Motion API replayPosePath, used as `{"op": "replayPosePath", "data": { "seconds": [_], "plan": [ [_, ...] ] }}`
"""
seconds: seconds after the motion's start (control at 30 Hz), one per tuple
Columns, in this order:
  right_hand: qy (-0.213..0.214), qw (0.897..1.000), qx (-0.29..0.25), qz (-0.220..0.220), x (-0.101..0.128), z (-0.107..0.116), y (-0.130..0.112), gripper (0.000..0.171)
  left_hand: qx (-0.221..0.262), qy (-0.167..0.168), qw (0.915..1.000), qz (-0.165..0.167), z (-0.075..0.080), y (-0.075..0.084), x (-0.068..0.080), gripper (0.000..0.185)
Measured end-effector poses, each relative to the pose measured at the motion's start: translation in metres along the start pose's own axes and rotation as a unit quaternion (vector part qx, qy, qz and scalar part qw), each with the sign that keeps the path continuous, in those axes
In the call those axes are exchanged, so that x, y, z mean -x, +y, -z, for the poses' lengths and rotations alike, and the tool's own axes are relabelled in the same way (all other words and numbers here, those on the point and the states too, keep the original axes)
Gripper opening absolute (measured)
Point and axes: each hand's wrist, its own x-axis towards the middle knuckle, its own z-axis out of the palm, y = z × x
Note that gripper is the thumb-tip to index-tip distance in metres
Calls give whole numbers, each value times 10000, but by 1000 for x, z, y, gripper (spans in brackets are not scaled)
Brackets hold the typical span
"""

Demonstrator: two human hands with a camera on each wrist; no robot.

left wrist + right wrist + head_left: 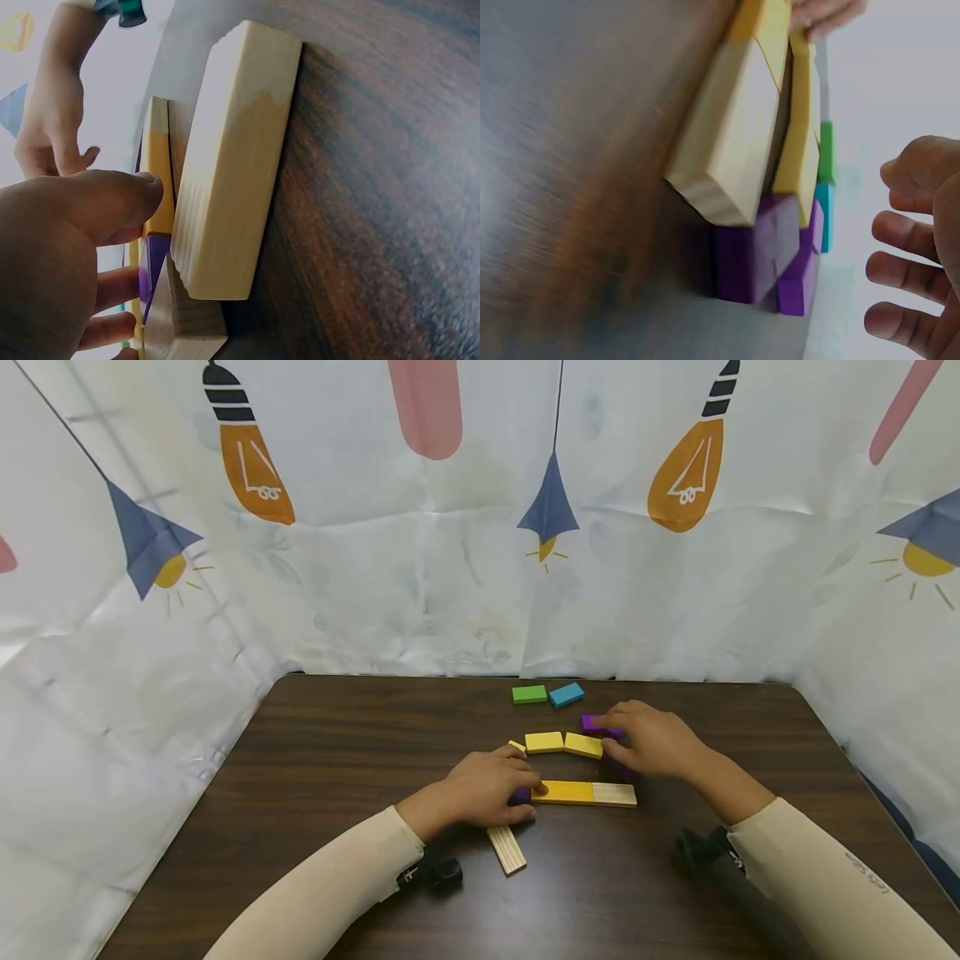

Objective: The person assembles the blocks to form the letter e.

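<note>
In the head view my left hand (487, 789) lies low over the left end of an orange block (567, 792). Its fingers spread forward around a purple block (520, 796) that the hand partly covers. The left wrist view shows the thumb (146, 193) loosely extended, close beside the orange block, and fingertips at the purple one. My right hand (656, 739) hovers at the right end of the arrangement, over purple blocks (591, 724). Seen from the right wrist, its fingers (904, 271) are parted and hold nothing. A plain wooden block (615, 795) continues the orange one.
Yellow blocks (543, 742) form a slightly curved row behind the orange block. Farther back lie a green block (529, 694) and a blue block (566, 695). Another plain wooden block (507, 850) slants toward the front of the dark wood table (337, 760). Patterned cloth (480, 593) hangs behind.
</note>
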Motion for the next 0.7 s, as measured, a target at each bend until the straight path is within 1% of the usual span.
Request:
{"op": "replayPosePath", "data": {
  "seconds": [0.17,0.27,0.5,0.7],
  "plan": [
    [-223,9992,55,-336,-20,1,11,39,11,-37,10000,28,0,0,0,34],
    [-371,9982,88,-467,-32,-1,15,40,42,-80,9999,68,-1,0,0,35],
    [-640,9964,64,-560,-56,-5,23,43,82,-98,9999,102,0,1,-1,40],
    [-727,9956,47,-582,-72,-8,29,43,105,-103,9998,122,0,0,-2,42]
  ]
}}
